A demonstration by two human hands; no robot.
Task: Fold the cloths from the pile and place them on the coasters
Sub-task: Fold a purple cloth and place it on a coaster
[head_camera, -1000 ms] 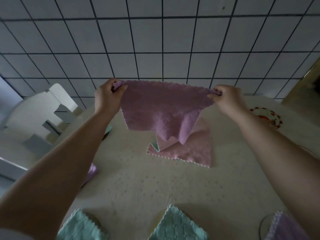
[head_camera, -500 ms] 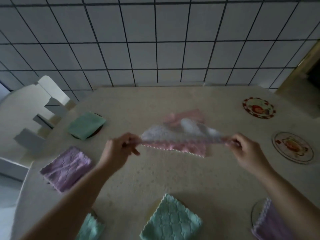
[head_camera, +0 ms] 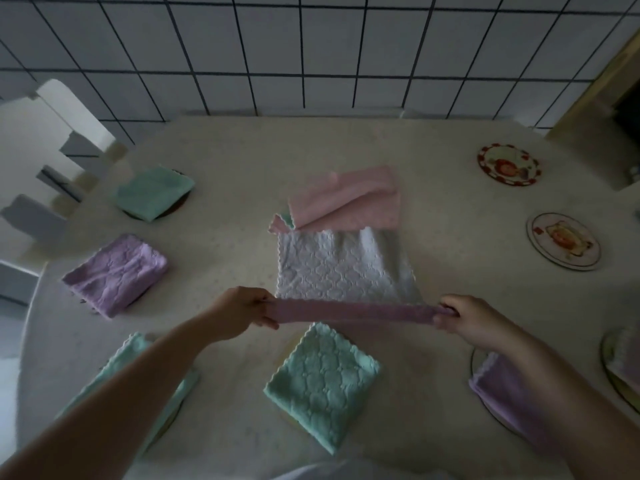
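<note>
Cloth (head_camera: 346, 275) stretched between your hands, left hand (head_camera: 239, 311) pinching its near-left corner, right hand (head_camera: 464, 317) pinching near-right, far edge touching the pile (head_camera: 346, 199)

Two bare forearms, hands (head_camera: 242, 311), no sleeves

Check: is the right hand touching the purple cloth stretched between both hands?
Touching. The head view shows the right hand pinching the purple cloth's right corner, fingers curled over its edge.

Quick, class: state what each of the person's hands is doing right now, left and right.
Left hand: closed, pinching the left end of the purple cloth.
Right hand: closed, pinching the right end of the same cloth.
</note>
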